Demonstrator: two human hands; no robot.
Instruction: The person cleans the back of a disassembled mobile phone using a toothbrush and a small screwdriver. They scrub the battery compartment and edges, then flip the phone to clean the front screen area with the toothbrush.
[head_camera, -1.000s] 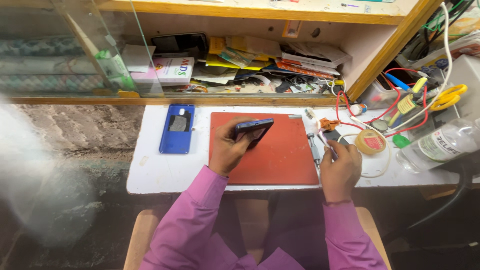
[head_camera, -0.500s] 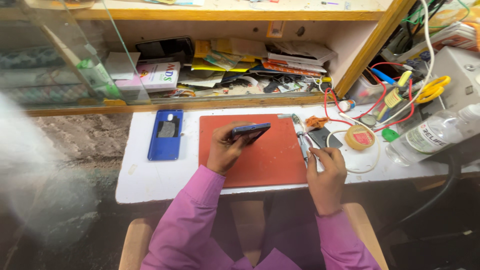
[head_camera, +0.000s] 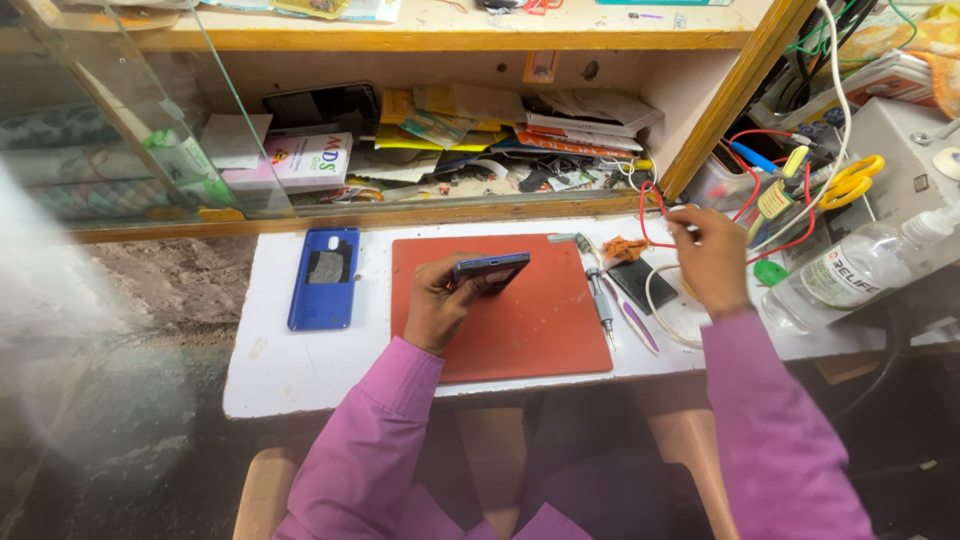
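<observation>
Left hand (head_camera: 440, 308) has its grip closed around a dark smartphone (head_camera: 490, 271), held edge-on above the upper middle of the red work mat (head_camera: 520, 330). Phone is slim, dark blue-black, long side about level, tilted so mostly its edge and a sliver of one face show; fingers wrap its left end

Right hand (head_camera: 712, 262) is up at the right of the worktop (head_camera: 300, 370), fingers pinched at the red wire (head_camera: 655, 215) loop; can't tell whether the grip actually clamps the wire or only touches it

On the worktop:
- blue phone back cover (head_camera: 325, 278), inside face up with a grey patch, lying left of the mat, apart from it
- grey screwdriver (head_camera: 600, 300) and purple-tipped tool (head_camera: 640, 328) just right of the mat
- small black flat part (head_camera: 642, 283) beside them, orange scrap above it
- clear plastic bottle (head_camera: 850, 280) lying on its side at far right, white label with dark print, white cap

Shelf behind:
- white rectangular box (head_camera: 300, 160) with pink and yellow print, left side, behind the glass pane (head_camera: 130, 130)
- black flat slab (head_camera: 320, 105) leaning at the back
- heap of yellow, white and striped paper packets (head_camera: 500, 125) across the middle
- small orange label stuck on the back wall above the heap

Yellow-handled scissors (head_camera: 850, 178) sit among cables at upper right
</observation>
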